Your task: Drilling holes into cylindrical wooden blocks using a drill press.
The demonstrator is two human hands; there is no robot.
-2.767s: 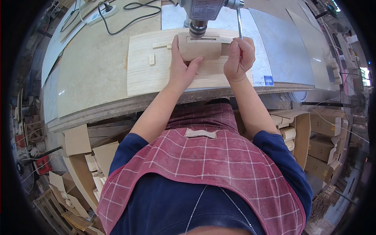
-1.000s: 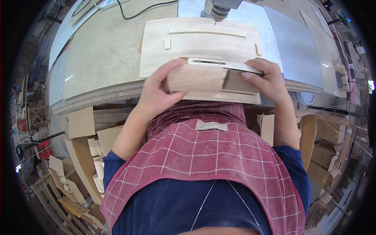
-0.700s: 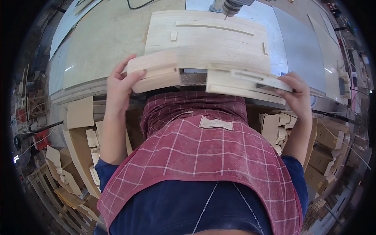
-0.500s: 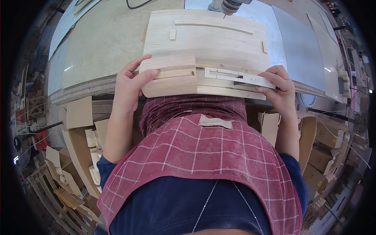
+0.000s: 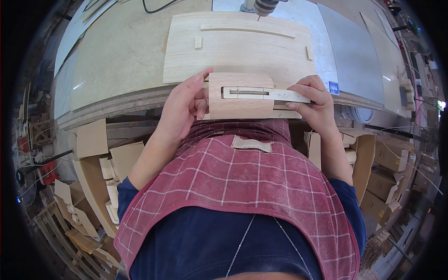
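My left hand (image 5: 184, 107) grips the left end of a curved, pale wooden block (image 5: 242, 109), with some fingers curled out of sight. A slotted pale strip (image 5: 287, 94) lies along the block's top, its left part over the block. My right hand (image 5: 315, 102) pinches the strip's right end. Beneath it, a wooden fixture (image 5: 287, 114) shows at the bench's front edge, right of the block. Behind is a wooden board (image 5: 238, 56) with a long batten (image 5: 247, 31) and short cleats (image 5: 198, 43).
A drill head (image 5: 265, 6) with a bit stands over the board's back. Metal sheets (image 5: 354, 60) lie on the bench (image 5: 112, 65), a black cable (image 5: 158, 10) at the back. Open cardboard boxes (image 5: 88, 133) holding wooden pieces sit under the bench on both sides.
My hands have left the drill and its lever and come to the bench's front edge. The block, briefly apart from the strip at left, has moved right and now sits around the strip's left part.
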